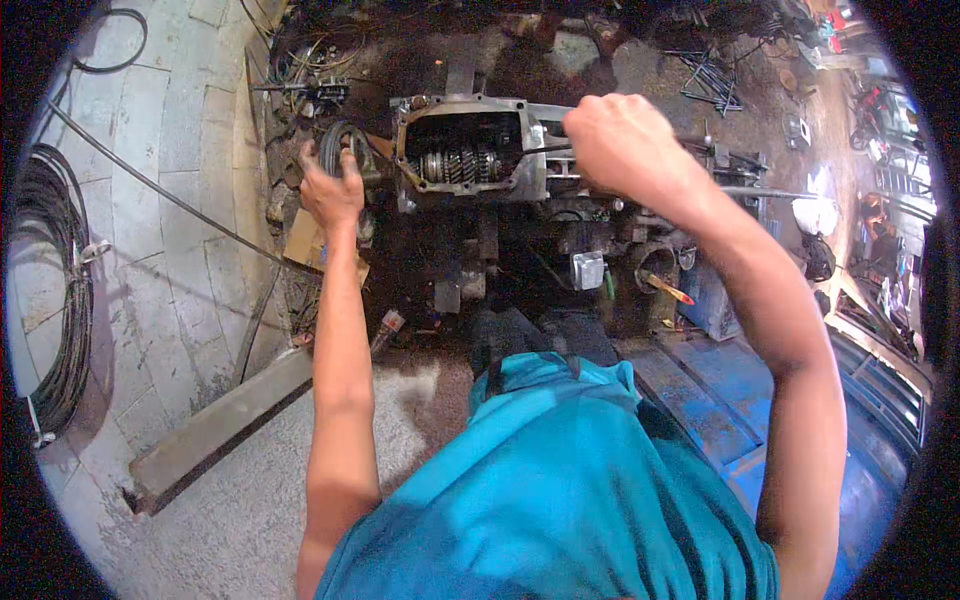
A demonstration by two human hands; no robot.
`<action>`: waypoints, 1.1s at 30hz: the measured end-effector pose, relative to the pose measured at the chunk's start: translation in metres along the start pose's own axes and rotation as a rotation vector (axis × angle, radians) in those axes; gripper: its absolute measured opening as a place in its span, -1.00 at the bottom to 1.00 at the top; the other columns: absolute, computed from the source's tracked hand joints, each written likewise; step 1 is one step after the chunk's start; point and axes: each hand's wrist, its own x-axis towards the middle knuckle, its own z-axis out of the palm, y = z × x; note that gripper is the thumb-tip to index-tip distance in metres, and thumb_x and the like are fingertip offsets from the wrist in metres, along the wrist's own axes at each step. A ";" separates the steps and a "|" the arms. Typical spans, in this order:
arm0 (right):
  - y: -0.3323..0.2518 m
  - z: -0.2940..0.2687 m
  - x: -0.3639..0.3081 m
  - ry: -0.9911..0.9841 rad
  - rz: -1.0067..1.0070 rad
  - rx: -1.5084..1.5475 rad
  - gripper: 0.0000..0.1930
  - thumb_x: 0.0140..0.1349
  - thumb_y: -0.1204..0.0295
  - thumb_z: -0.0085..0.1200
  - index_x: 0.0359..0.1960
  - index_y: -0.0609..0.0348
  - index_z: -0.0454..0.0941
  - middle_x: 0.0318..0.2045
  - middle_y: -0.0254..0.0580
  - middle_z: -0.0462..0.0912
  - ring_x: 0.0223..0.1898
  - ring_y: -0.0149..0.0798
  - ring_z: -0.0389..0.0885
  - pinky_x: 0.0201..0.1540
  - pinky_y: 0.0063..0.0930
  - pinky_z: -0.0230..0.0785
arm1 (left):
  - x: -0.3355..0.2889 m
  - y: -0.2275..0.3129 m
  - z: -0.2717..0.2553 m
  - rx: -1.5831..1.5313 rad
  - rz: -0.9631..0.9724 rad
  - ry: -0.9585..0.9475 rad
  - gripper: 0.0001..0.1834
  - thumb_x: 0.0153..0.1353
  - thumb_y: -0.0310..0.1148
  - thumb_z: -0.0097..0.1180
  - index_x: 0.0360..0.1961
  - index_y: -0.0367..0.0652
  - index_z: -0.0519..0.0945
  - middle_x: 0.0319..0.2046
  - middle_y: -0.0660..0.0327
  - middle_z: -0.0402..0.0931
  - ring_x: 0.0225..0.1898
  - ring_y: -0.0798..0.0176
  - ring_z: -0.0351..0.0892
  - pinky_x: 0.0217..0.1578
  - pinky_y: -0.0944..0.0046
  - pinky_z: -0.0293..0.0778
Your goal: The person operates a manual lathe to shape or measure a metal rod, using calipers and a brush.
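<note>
An opened gearbox housing [536, 180] lies ahead of me, its flanged cover opening facing up. Inside it a shaft with several metal gears [462, 166] shows. At the housing's left end, my left hand [333, 192] grips a dark round, ring-like part [342, 143], thumb and fingers on either side of it. Over the housing's right side my right hand [622, 142] is closed in a fist, slightly blurred. A thin dark rod [545, 149] runs from the gears to this fist, which appears wrapped around its end; the far end is hidden among the gears.
A paintbrush [670, 289] with an orange handle sits in a round container right of my legs. Coiled black hose [62, 290] hangs along the tiled surface at left. A concrete beam [222, 430] lies lower left. Metal rods [712, 80] are piled at the far right.
</note>
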 end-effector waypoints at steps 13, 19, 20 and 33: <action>-0.027 -0.008 0.017 -0.042 -0.093 0.018 -0.86 -0.07 0.50 0.07 -0.53 0.29 0.65 -0.49 0.05 0.66 -0.37 0.04 0.69 -0.30 -0.15 0.56 | 0.001 0.001 -0.004 0.041 -0.017 -0.034 -0.37 0.04 -0.11 0.18 0.13 -0.19 0.41 -0.20 -0.21 0.57 -0.15 -0.27 0.55 -0.14 -0.08 0.44; 0.017 0.004 0.005 -0.071 -0.029 -0.014 -0.87 -0.02 0.44 0.08 -0.49 0.18 0.66 -0.47 -0.01 0.67 -0.37 -0.01 0.70 -0.34 -0.20 0.58 | 0.006 0.016 -0.003 -0.012 0.021 -0.009 -0.35 0.00 -0.10 0.20 0.11 -0.19 0.43 -0.19 -0.24 0.57 -0.12 -0.27 0.55 -0.10 -0.09 0.44; 0.000 -0.004 0.017 -0.080 -0.112 -0.055 -0.87 -0.02 0.44 0.08 -0.52 0.18 0.66 -0.48 0.00 0.67 -0.38 -0.01 0.70 -0.36 -0.21 0.58 | 0.007 0.011 -0.003 -0.012 0.035 -0.013 -0.35 0.00 -0.10 0.20 0.11 -0.19 0.43 -0.19 -0.24 0.57 -0.12 -0.27 0.55 -0.10 -0.09 0.44; -0.018 -0.006 0.032 0.035 -0.178 -0.067 -0.86 0.03 0.39 0.08 -0.52 0.14 0.66 -0.46 -0.04 0.67 -0.34 -0.06 0.70 -0.29 -0.22 0.57 | 0.010 0.013 -0.005 0.047 -0.055 -0.062 -0.39 0.08 -0.10 0.18 0.11 -0.18 0.40 -0.22 -0.23 0.58 -0.17 -0.29 0.56 -0.12 -0.12 0.43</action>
